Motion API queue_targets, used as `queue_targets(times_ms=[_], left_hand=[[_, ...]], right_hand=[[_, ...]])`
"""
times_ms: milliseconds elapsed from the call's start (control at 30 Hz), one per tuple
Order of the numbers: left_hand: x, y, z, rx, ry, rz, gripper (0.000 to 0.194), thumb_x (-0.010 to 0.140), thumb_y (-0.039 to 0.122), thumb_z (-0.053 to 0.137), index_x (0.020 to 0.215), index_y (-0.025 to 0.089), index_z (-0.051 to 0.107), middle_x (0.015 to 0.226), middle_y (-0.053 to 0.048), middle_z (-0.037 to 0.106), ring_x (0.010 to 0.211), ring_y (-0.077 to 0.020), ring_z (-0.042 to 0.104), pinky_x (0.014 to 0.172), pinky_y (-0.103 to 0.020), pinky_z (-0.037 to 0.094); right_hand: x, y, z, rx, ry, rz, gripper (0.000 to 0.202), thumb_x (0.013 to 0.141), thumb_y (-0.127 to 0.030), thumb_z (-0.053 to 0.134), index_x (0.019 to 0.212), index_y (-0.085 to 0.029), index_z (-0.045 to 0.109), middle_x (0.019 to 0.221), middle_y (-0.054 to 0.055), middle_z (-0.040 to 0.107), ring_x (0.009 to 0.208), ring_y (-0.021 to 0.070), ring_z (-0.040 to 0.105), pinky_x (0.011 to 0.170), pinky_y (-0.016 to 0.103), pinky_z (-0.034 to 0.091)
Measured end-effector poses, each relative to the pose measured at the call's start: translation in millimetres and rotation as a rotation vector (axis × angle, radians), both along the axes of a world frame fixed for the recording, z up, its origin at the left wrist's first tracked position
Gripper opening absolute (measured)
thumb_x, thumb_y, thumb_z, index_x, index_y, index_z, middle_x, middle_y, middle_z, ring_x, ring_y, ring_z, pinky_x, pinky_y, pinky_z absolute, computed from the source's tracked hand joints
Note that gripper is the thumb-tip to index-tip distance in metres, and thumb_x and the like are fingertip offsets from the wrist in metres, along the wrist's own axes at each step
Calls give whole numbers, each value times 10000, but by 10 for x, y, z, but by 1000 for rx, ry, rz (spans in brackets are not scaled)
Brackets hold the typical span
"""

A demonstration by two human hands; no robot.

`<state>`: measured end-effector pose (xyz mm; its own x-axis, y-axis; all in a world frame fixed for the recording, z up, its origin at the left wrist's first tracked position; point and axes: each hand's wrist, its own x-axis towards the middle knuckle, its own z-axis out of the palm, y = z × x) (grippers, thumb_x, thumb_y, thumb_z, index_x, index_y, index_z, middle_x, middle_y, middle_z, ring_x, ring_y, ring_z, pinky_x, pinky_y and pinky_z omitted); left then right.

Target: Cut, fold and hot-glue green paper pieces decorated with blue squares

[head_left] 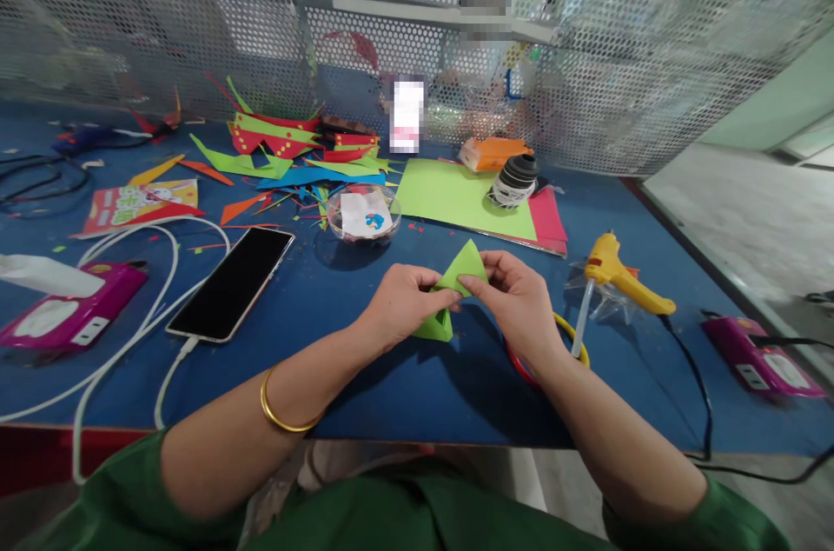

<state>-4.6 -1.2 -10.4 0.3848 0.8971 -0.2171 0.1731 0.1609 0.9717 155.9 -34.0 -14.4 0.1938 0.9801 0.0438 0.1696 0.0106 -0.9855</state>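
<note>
Both my hands hold a small piece of folded green paper [466,266] over the front middle of the blue table. My left hand [405,301] pinches its left side between thumb and fingers. On the other side, my right hand [518,297] grips the edge, thumb in front and fingers behind. The paper's upper part rises to a point, and a folded flap hangs below my left thumb. Beneath my right wrist, partly hidden, lie yellow and red rings [566,332]. My fingers cover the middle of the fold.
A yellow glue gun [618,273] with a cord lies right. Green sheets [449,199] carry a black-and-white bottle [513,182]. Left are a phone [234,283] on a white cable and a purple power strip [71,308]. Paper scraps [280,156] and a clear bowl [363,216] sit behind, before a perforated screen [417,38].
</note>
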Motion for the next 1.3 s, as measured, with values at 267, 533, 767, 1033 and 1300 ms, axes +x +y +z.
queue_targets(times_ms=[267, 533, 767, 1033, 1300], left_hand=[[-9, 2, 28, -77, -27, 21, 184, 682, 316, 741, 602, 151, 740, 555, -33, 645, 472, -97, 489, 476, -222, 333], [-16, 12, 26, -90, -2, -19, 163, 683, 293, 738, 622, 142, 746, 547, -7, 634, 482, -79, 459, 486, -221, 314], [-13, 25, 15, -157, -73, 3, 148, 674, 283, 750, 639, 140, 743, 612, -26, 682, 522, -86, 518, 547, -228, 375], [-19, 28, -14, -53, 1, -13, 184, 696, 318, 735, 651, 139, 736, 606, -27, 668, 528, -93, 511, 537, -232, 357], [-14, 22, -5, -35, 12, -20, 179, 675, 308, 733, 619, 138, 734, 565, -15, 643, 504, -83, 470, 507, -220, 322]], right_hand=[[4, -7, 23, 26, 141, 45, 317, 793, -459, 734, 971, -201, 688, 889, 30, 757, 805, 177, 679, 761, 307, 532], [24, -10, -37, 16, 13, 22, 254, 758, -337, 755, 959, -197, 688, 826, 20, 754, 742, 169, 660, 731, 306, 515], [23, -9, -28, 9, 8, 19, 291, 737, -350, 769, 968, -195, 681, 846, 28, 756, 746, 170, 659, 740, 319, 518], [26, -9, -43, 19, 19, 1, 257, 750, -323, 756, 960, -199, 675, 837, 23, 754, 756, 171, 668, 747, 316, 525], [24, -6, -60, 34, 2, -1, 251, 727, -307, 773, 932, -200, 675, 835, 18, 751, 750, 166, 663, 739, 310, 519]])
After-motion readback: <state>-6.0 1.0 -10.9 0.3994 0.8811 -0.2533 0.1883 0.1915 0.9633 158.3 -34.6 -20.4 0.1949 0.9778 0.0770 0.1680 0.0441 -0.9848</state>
